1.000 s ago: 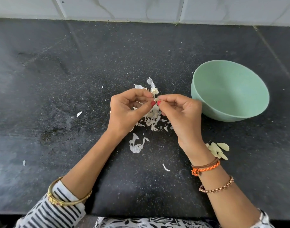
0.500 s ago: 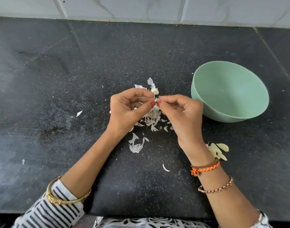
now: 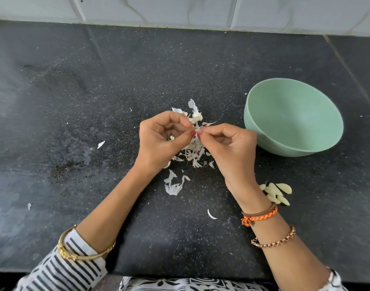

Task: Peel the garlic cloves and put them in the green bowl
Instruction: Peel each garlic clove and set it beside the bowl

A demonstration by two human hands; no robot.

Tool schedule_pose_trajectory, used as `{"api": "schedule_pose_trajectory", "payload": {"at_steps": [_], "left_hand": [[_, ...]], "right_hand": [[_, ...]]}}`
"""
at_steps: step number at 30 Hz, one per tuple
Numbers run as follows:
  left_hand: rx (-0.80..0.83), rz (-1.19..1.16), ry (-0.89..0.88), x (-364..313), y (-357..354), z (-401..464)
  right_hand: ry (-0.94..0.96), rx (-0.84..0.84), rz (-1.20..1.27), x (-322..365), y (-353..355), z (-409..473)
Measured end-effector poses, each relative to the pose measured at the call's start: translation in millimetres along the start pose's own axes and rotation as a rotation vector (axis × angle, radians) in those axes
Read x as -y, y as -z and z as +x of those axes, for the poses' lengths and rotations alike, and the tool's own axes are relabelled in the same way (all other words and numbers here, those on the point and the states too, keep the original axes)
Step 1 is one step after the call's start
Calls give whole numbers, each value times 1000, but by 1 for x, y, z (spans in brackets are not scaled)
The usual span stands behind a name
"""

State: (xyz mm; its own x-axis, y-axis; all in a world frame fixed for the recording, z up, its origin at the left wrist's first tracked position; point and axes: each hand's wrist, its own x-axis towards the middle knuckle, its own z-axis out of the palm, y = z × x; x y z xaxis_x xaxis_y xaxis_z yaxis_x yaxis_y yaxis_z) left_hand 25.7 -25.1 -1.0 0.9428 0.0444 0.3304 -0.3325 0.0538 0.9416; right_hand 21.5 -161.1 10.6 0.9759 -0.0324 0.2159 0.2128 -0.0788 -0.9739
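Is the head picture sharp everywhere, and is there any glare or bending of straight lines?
Head view: hands and garlic skins are sharp; the counter turns soft and smeared toward the right edge; soft daylight, only faint shadows under the forearms, no strong glare; the wall tiles' lower edge bows, a wide-angle distortion.

Soft, even daylight fills the sharp centre around the fingers (image 3: 192, 134), which cast only faint shadows on the dark counter (image 3: 75, 101) below them, while a pale sheen glazes the stone left of them and the wide lens bends and smears the far edges.
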Motion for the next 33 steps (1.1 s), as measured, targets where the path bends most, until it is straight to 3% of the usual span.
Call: {"api": "schedule_pose_trajectory", "payload": {"at_steps": [20, 28, 30, 33], "left_hand": [[-60, -227, 241, -4, -6, 2], [-122, -448, 432, -2, -13, 2], [-125, -429, 417, 0, -14, 1], [-106, -253, 261, -3, -12, 1]], "right_hand": [[-50, 84, 168, 3, -2, -1], [-46, 100, 77, 2, -1, 1], [-72, 88, 90, 4, 0, 1], [-211, 97, 176, 10, 2, 2]]}}
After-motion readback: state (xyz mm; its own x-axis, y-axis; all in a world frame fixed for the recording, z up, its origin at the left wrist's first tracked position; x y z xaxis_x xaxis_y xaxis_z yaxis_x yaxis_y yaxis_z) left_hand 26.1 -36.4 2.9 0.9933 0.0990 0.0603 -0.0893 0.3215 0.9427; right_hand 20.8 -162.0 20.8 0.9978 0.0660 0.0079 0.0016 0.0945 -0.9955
